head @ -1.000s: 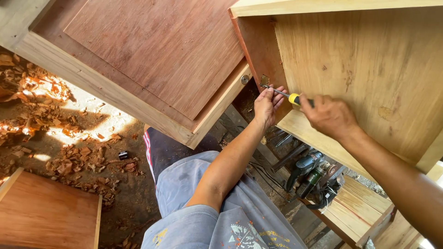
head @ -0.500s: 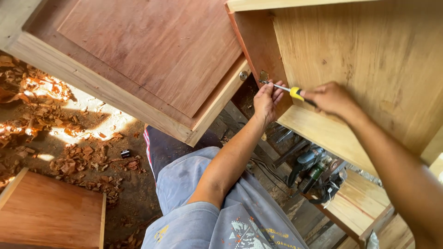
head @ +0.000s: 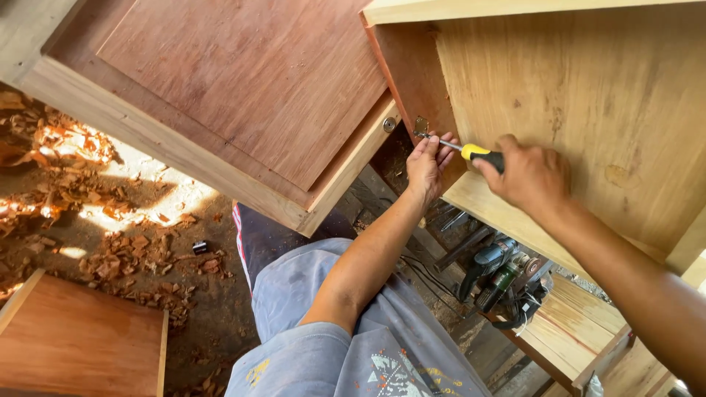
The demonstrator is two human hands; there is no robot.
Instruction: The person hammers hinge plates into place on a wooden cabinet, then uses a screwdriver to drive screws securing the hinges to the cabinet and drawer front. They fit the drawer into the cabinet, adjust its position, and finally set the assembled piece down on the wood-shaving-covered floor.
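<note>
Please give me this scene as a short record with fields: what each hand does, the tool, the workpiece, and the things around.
Left hand: fingers steady the screwdriver shaft beside the hinge.
Right hand: closed on the screwdriver handle.
Screwdriver: yellow and black handle, tip at the hinge.
Hinge: small metal plate on the cabinet's inner side wall.
Cabinet: pale wood, open.
Door panel: reddish wood, light frame.
Below: power tools; wood chips on the ground.

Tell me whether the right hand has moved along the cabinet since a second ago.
Barely: the right hand with the screwdriver sits almost where it was beside the hinge.
</note>
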